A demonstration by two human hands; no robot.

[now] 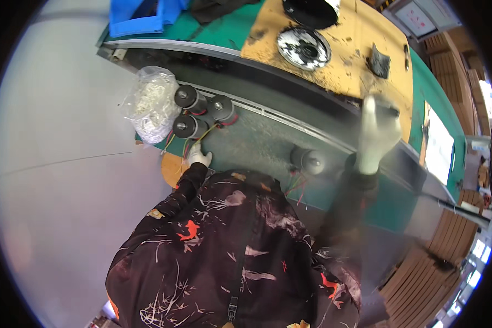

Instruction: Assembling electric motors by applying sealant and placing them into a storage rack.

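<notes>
Down on the near edge of the worktop (257, 142), the left hand (198, 157) is sitting on the coloured wires (194, 143) coming off three black motors (190, 127) clustered at the left. It's gloved and mostly hidden by the sleeve, so I can't tell if the fingers are pinching the wires or just lying on them. The right hand (376, 134) is up and blurry at the far right, fingers looking stretched out and holding nothing, though the blur makes that shaky. A fourth motor (309, 161) is lying near the middle, well apart from both hands, wires trailing toward the body. A plastic bag (150, 104) of white bits is touching the motor cluster. My guess at the risk: tugging those wires could drag a motor off the near edge, or nudge the bag over the left side.
</notes>
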